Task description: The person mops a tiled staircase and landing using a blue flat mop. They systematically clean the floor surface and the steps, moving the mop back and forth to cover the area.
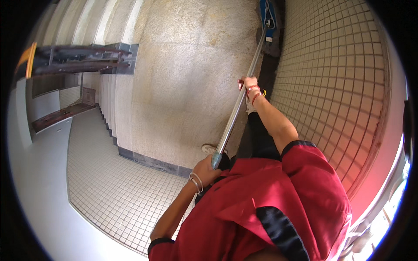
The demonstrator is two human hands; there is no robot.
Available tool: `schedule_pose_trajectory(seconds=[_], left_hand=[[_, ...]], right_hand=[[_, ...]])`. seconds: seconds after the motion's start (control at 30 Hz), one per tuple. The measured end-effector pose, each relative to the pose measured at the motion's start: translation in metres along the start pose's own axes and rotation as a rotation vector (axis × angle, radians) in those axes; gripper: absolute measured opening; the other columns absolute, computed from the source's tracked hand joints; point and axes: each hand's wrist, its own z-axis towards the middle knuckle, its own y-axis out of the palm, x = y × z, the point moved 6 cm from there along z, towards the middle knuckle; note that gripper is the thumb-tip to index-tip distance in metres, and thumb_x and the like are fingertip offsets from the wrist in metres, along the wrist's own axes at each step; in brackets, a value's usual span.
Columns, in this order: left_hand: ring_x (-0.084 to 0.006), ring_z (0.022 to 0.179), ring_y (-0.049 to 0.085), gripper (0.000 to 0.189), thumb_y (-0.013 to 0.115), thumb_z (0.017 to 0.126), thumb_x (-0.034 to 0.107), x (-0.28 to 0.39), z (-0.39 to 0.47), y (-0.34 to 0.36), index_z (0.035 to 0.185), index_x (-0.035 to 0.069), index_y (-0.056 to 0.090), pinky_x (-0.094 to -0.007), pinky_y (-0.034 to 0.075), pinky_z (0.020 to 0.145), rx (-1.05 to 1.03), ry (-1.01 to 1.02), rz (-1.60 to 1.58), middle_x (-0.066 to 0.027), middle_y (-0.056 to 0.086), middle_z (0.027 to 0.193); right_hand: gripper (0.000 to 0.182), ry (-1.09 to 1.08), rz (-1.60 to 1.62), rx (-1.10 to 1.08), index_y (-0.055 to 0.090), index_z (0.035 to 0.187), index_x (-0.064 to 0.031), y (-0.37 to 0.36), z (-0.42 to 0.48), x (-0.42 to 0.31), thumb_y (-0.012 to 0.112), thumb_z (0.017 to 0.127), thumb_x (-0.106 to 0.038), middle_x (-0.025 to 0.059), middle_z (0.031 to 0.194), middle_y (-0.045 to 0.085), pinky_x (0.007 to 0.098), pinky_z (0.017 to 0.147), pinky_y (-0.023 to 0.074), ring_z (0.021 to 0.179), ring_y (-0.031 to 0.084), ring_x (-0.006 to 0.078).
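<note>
A long metal mop pole [235, 114] slants from my waist out to the far end of the floor strip along the tiled wall. My left hand [206, 170] is closed around its near end, just by the worn greenish grip [216, 160]. Farther along, my right hand [249, 83] wraps the shaft, some fingertips showing on its left side. The blue flat mop head [268, 14] lies at the top of the view, with a dark grey pad [272, 49] showing beneath it. Both of the mop's ends are in view.
A speckled stone landing [173, 81] spreads left of the pole, bordered by dark tiles [156, 164]. Stair steps [85, 26] run off at top left beside a dark railing [78, 58]. The tiled wall [326, 65] stands close on my right. A white shoe [208, 149] shows below.
</note>
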Motion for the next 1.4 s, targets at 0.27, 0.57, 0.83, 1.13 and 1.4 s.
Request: schedule_pose_trajectory(seconds=[0.27,0.57,0.83,1.13,1.4], left_hand=[[-0.0161,0.066,0.054,0.026,0.060,0.064,0.021,-0.267,-0.255,0.023,0.083,0.006,0.051,-0.0277,0.042,0.058,0.084,-0.182,-0.163,-0.0052,0.055,0.068],[-0.0092,0.038,0.045,0.025,0.060,0.068,0.004,-0.344,-0.455,0.091,0.087,0.002,0.044,-0.0233,0.036,0.034,0.095,-0.404,-0.861,-0.0031,0.048,0.053],[-0.0133,0.036,0.047,0.018,0.057,0.063,-0.001,-0.324,-0.381,-0.010,0.073,0.002,0.043,-0.0255,0.038,0.032,0.120,-0.318,-0.660,-0.0047,0.045,0.051],[-0.0113,0.048,0.048,0.018,0.060,0.061,0.009,-0.246,-0.205,-0.159,0.069,0.005,0.045,-0.0241,0.040,0.042,0.149,-0.192,-0.553,-0.0032,0.049,0.057],[-0.0152,0.038,0.049,0.016,0.058,0.065,0.009,-0.109,-0.020,-0.316,0.069,0.003,0.043,-0.0259,0.041,0.034,-0.069,-0.043,-0.816,-0.0056,0.048,0.051]], right_hand=[[0.021,0.328,-0.197,-0.027,0.045,0.049,0.0004,0.149,-0.248,0.245,0.041,0.069,-0.004,0.0127,0.041,0.045,0.0335,0.025,0.0332,0.031,0.046,0.0228],[0.005,1.035,-0.287,-0.605,0.047,0.065,0.0047,0.238,-0.448,0.392,0.051,0.067,0.004,0.0191,0.065,0.051,0.0440,0.049,0.0459,0.059,0.054,0.0307],[0.012,0.681,-0.297,-0.752,0.045,0.064,0.0097,0.316,-0.365,0.311,0.049,0.070,0.000,0.0220,0.064,0.053,0.0470,0.049,0.0486,0.060,0.058,0.0328],[0.015,0.352,-0.353,-0.518,0.048,0.073,0.0072,0.408,-0.187,0.130,0.049,0.071,-0.008,0.0149,0.056,0.053,0.0353,0.037,0.0470,0.048,0.056,0.0272],[0.014,0.027,-0.093,-0.318,0.049,0.068,0.0023,0.482,-0.018,-0.052,0.054,0.071,-0.011,0.0090,0.053,0.049,0.0301,0.035,0.0417,0.042,0.051,0.0189]])
